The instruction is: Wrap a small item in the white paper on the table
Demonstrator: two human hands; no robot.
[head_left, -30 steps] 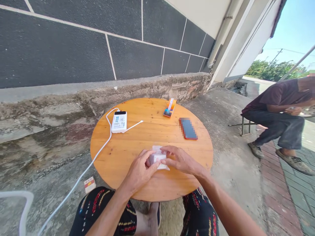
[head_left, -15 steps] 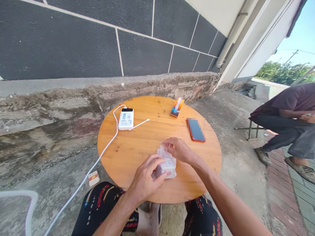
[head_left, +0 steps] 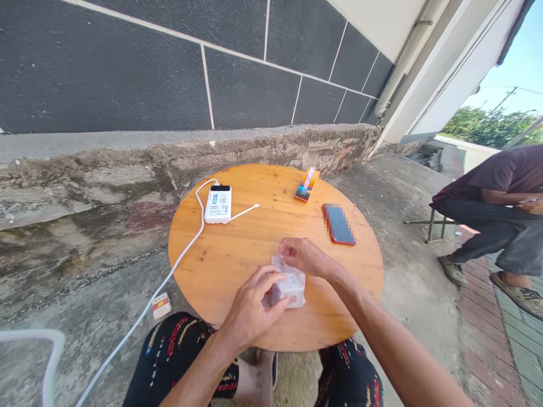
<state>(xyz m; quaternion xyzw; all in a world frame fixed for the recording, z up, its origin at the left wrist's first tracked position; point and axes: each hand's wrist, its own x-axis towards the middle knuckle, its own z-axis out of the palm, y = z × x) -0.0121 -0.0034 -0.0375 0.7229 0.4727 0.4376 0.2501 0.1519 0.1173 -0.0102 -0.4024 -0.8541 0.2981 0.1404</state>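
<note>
A small box in thin, translucent white wrapping (head_left: 289, 289) rests on the round wooden table (head_left: 224, 265) near its front edge. My left hand (head_left: 258, 297) grips the box from the left, thumb on the near side and fingers on the upper side. At the far end of the box, my right hand (head_left: 302, 254) has its fingers bent together at the loose edge of the wrapping. Its fingertips are partly hidden, but they seem to pinch that edge.
A white power bank (head_left: 218, 204) with a white cable (head_left: 186, 257) lies at the table's left. Tape in an orange dispenser (head_left: 307, 184) is at the back, a phone (head_left: 338, 224) at right. A small carton (head_left: 161, 306) lies on the ground. Another person (head_left: 500, 192) sits at far right.
My right hand's fingers have curled in closer at the far edge of the wrapping. My left hand keeps its hold on the box, and the other things stay in place.
</note>
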